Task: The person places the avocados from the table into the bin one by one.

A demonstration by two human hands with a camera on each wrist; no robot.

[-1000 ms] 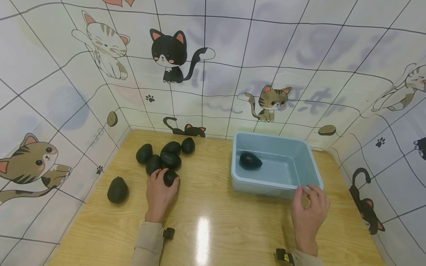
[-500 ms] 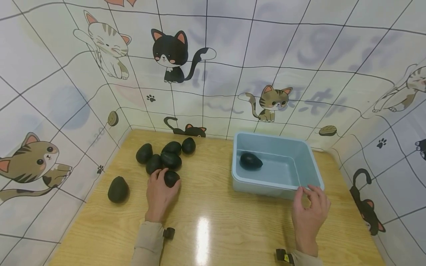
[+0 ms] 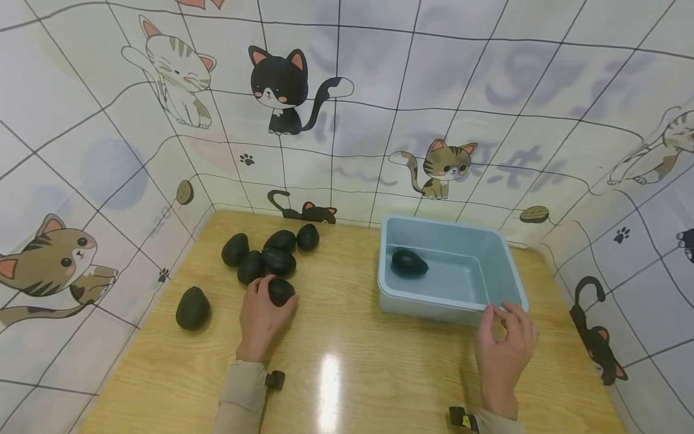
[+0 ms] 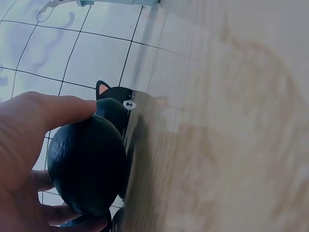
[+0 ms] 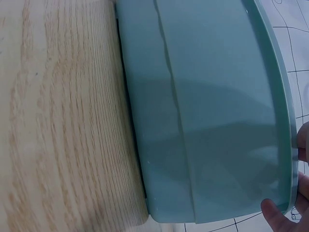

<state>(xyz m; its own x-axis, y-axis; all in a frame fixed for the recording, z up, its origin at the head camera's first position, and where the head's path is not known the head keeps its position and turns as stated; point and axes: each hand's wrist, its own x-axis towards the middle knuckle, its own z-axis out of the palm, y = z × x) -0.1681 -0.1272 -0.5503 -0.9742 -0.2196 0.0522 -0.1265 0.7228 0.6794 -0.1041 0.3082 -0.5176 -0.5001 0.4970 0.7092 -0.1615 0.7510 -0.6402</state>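
My left hand (image 3: 261,318) grips a dark green avocado (image 3: 281,292) at the near end of a cluster on the wooden table. In the left wrist view the thumb lies over the top of this avocado (image 4: 87,164) and the fingers curl beneath it. Several more avocados (image 3: 279,261) sit just beyond the hand, and a lone avocado (image 3: 193,308) lies to its left. On the right, my right hand (image 3: 506,346) pinches the near right rim of a light blue plastic bin (image 3: 420,306). One avocado (image 3: 409,263) rests inside that bin, toward its left end.
The wooden table (image 3: 347,337) is bounded at the back and sides by walls covered in cat-patterned sheeting (image 3: 358,120). The bin stands near the back right, close to the rear wall. Both wrists carry small black cameras (image 3: 275,380).
My left hand and the avocado in it have shifted very slightly to the right. My right hand stays at the bin's rim.
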